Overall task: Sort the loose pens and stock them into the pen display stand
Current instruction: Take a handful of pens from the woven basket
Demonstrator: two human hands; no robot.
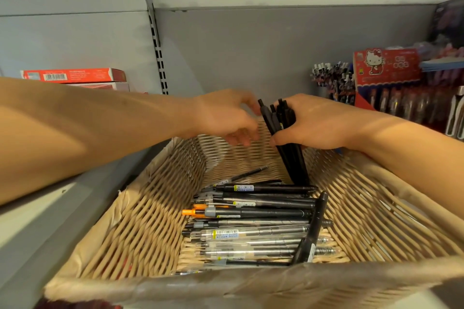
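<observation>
Item: bundle of black pens, held in my right hand, fingers and thumb curled round the barrels about halfway up. The bundle stands nearly upright, its lower ends down inside the wicker basket near the far wall, clicker ends up.

Item: my left hand, just beside the bundle on its left. Fingers loosely curved; the upper fingertips touch the leftmost pen's top. Whether they pinch it I cannot tell, since motion blurs them.

Item: loose pens, a pile lying crosswise on the basket floor toward the near wall. Black, clear and grey barrels, several with barcode stickers. One orange-tipped pen at the pile's left edge. One black pen leaning diagonally over the pile's right end. One thin pen lies apart, toward the far wall.

Item: pen display stand, red with a cartoon cat header, at the right end of the shelf, stocked pens beside it.

Item: red boxes, stacked at the shelf's left end, behind my left forearm.
</observation>
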